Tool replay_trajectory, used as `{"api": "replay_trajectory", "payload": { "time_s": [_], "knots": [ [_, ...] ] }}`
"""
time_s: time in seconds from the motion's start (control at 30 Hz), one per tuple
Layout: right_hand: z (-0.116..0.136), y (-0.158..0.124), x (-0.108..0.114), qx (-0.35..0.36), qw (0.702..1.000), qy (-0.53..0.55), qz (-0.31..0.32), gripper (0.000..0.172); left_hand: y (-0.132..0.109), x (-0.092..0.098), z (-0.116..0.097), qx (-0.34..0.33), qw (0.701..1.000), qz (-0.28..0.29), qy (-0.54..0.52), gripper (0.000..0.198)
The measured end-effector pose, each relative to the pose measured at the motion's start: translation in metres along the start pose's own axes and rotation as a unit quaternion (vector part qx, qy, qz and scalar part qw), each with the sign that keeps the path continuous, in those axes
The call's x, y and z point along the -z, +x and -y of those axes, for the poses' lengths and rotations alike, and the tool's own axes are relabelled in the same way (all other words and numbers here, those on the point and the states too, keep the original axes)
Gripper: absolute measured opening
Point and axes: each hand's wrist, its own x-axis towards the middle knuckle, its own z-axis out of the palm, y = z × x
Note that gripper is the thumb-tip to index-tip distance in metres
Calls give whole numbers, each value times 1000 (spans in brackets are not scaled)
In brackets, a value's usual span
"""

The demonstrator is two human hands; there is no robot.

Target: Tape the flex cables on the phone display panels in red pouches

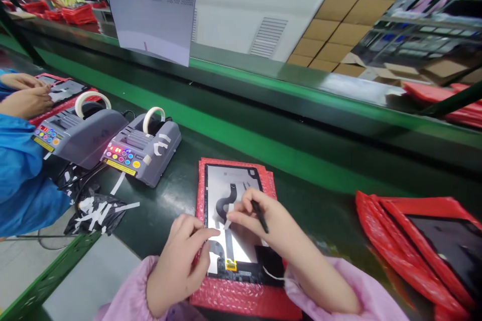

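Observation:
An open tablet panel (220,183) with black flex cables lies on red bubble wrap (241,298) in front of me. My left hand (181,261) rests on the panel's left edge, fingers curled, index finger stretched toward the middle. My right hand (263,220) hovers over the panel, pinching a small white strip of tape (227,224) at the fingertips. A thin black tool (259,215) is also tucked between its fingers. Both wrists wear pink sleeves.
Two grey tape dispensers (145,153) (81,133) stand at the left with cut tape strips (100,210) nearby. A co-worker in a blue sleeve (18,170) works at the left. More red-wrapped panels (425,235) lie at the right. A green conveyor rail (263,148) runs behind.

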Motion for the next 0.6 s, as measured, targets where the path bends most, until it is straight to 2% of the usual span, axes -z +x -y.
{"api": "replay_trajectory", "payload": {
  "time_s": [0.1, 0.37, 0.5, 0.6],
  "knots": [
    [-16, 13, -8, -21, 1000, -14, 18, 41, 6, 2, 6, -3, 998, -2, 62, 40],
    [-38, 23, -15, -39, 999, -18, -7, 39, 18, -5, 13, -12, 989, 30, 147, 28],
    [-46, 29, -20, -57, 997, -34, -37, 40, 19, -7, 17, -19, 986, 42, 158, 27],
    [-46, 36, -19, -39, 993, -69, -93, 42, 18, -6, 17, -19, 984, 48, 168, 28]
  ]
}}
